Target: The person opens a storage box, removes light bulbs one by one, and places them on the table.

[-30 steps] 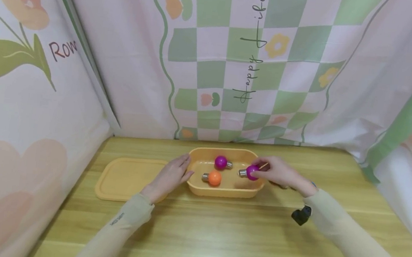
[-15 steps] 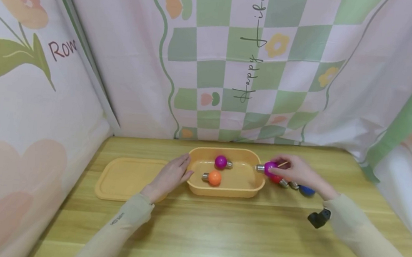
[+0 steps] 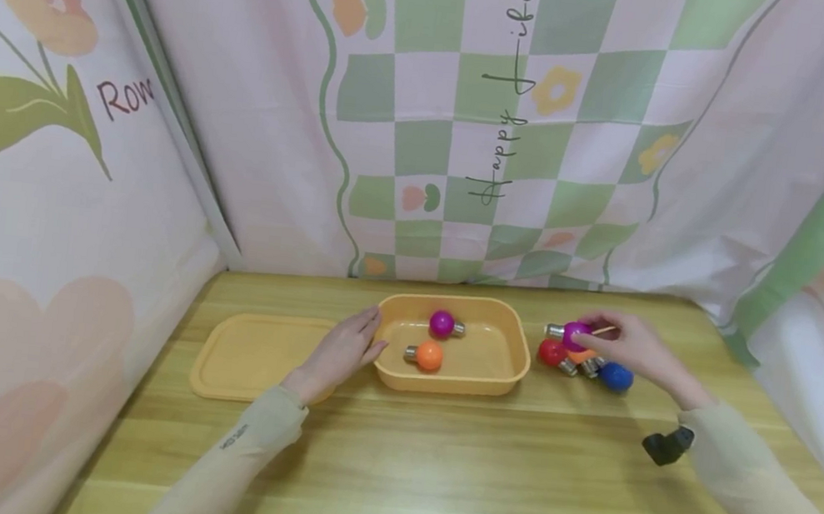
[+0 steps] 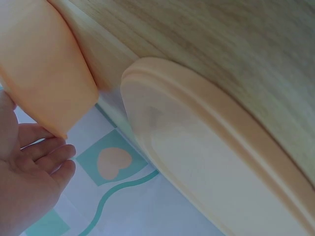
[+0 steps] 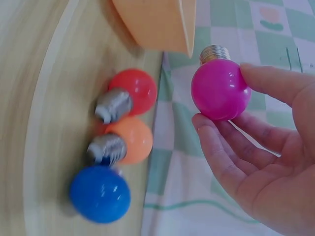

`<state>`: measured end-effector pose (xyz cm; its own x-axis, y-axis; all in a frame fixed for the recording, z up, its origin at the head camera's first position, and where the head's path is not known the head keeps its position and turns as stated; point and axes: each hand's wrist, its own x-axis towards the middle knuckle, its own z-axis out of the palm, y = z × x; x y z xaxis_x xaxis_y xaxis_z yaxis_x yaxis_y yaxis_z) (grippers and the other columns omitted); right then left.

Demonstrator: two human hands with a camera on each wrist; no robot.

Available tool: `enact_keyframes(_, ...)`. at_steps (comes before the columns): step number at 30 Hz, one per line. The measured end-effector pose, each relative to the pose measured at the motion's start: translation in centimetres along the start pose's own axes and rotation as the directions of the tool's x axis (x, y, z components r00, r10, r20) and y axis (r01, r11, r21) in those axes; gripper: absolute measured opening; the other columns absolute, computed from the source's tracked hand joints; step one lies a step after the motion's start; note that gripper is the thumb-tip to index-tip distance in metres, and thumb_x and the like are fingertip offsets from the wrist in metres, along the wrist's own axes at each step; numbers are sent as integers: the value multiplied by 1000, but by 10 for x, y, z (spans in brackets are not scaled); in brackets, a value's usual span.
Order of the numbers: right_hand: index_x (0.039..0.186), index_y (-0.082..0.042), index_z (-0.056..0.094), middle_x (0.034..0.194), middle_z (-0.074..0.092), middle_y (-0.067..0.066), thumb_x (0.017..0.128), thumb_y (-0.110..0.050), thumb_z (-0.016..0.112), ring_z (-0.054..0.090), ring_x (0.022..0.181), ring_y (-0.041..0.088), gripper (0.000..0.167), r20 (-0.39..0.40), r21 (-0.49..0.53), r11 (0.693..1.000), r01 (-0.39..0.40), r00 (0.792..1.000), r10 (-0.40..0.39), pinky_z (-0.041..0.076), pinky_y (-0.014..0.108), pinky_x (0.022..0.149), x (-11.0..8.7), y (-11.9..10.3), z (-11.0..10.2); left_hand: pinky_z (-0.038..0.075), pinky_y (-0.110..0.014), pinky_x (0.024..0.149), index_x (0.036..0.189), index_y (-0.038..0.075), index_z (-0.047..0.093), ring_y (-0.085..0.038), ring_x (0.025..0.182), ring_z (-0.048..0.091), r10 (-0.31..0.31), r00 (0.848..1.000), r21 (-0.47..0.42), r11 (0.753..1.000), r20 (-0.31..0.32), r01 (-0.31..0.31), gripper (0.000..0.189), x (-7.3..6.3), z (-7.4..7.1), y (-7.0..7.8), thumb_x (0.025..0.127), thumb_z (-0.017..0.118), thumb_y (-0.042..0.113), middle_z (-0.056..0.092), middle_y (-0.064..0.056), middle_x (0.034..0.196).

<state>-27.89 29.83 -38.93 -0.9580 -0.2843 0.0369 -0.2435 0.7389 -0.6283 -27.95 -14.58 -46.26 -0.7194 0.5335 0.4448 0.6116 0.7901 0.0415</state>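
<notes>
My right hand (image 3: 625,342) pinches a purple light bulb (image 5: 221,91) between thumb and fingertips, its metal base pointing left, toward the box. It hangs above a small group on the table: a red bulb (image 5: 138,91), an orange bulb (image 5: 139,140) and a blue bulb (image 5: 101,194). To their left stands a yellow-orange plastic box (image 3: 447,385). Inside it lie another purple bulb (image 3: 441,324) and an orange bulb (image 3: 429,355), apart from each other. My left hand (image 3: 342,350) rests against the box's left end with fairly straight fingers, touching the rim in the left wrist view.
A matching flat lid (image 3: 243,356) lies left of the box, partly under my left forearm in the head view. The wooden table (image 3: 434,477) meets a patterned curtain (image 3: 423,149) at the back. A black wrist camera (image 3: 667,445) sits on my right cuff.
My right hand has carried the purple bulb from over the box to the right, above the other bulbs, which now show more fully. My left hand stays at the box.
</notes>
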Motion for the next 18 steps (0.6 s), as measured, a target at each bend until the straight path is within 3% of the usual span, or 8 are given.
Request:
enact_keyframes(6, 123, 3, 61, 115, 68, 26, 94, -34, 67, 70, 98, 34, 47, -35, -36, 999, -35, 999, 34, 62, 28, 75, -7, 22, -7, 53, -46, 107, 129, -14, 57, -40, 123, 60, 9, 1000, 6, 1000, -17, -9, 51, 0, 0, -1, 97, 63, 25, 58, -30, 134)
enact_keyframes(13, 127, 5, 58, 122, 63, 32, 96, -37, 64, 64, 108, 46, 52, -66, -43, 995, -86, 994, 84, 61, 50, 84, -12, 45, -15, 53, -46, 106, 128, -14, 57, -39, 123, 61, 15, 999, 15, 1000, -33, -14, 51, -1, 1, -1, 97, 63, 25, 59, -30, 133)
enact_keyframes(18, 126, 5, 59, 123, 62, 33, 97, -38, 62, 62, 109, 49, 51, -90, -65, 993, -102, 991, 96, 61, 41, 80, -16, 59, -19, 53, -46, 107, 128, -14, 57, -39, 123, 61, 7, 1000, 10, 1000, -28, -7, 50, -1, 1, 0, 97, 63, 25, 59, -30, 134)
